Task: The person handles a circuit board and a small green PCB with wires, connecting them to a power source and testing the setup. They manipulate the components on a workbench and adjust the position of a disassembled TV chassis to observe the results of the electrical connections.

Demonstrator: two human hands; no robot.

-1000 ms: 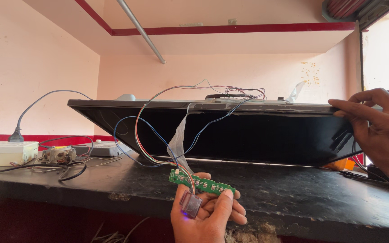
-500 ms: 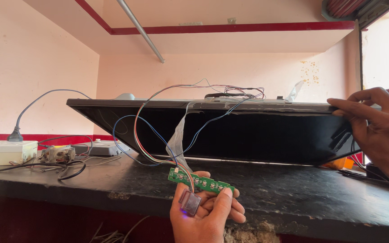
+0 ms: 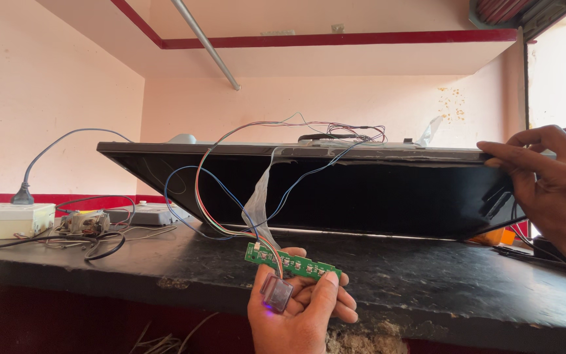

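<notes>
**Hands steady a stripped flat panel while its button board is held up for a look**

A large black flat panel [image 3: 375, 190], tilted on the dark stone worktop [image 3: 132, 269], leaned forward with its upper edge caught by the right hand [image 3: 551, 190], whose fingers [image 3: 506, 154] were curled over the top right corner and closed on it. Well below and to the left of those fingers, the left hand [image 3: 302, 311] held a narrow green circuit board [image 3: 293, 262], pinched across the fingertips, with a small translucent square part [image 3: 276, 293] pressed under the thumb and glowing faintly violet beneath. A bundle of coloured wires [image 3: 211, 196] and a pale flat ribbon cable [image 3: 260, 203] ran from the top of the panel down to the board, just above the left hand's fingers.

The step in hand appeared to be an inspection or test of the little board while it remained wired to the panel. Any further handling would call for care: the wires looked thin and had little slack, and the panel seemed to rest only on its lower edge and the right hand's hold.

Far to the left of both hands sat a white power strip [image 3: 8, 219] with black plugs, and a small tangle of parts and leads [image 3: 86, 226]. Behind stood pale pink walls trimmed in red, with a shelf overhead and daylight and greenery at the far right.
</notes>
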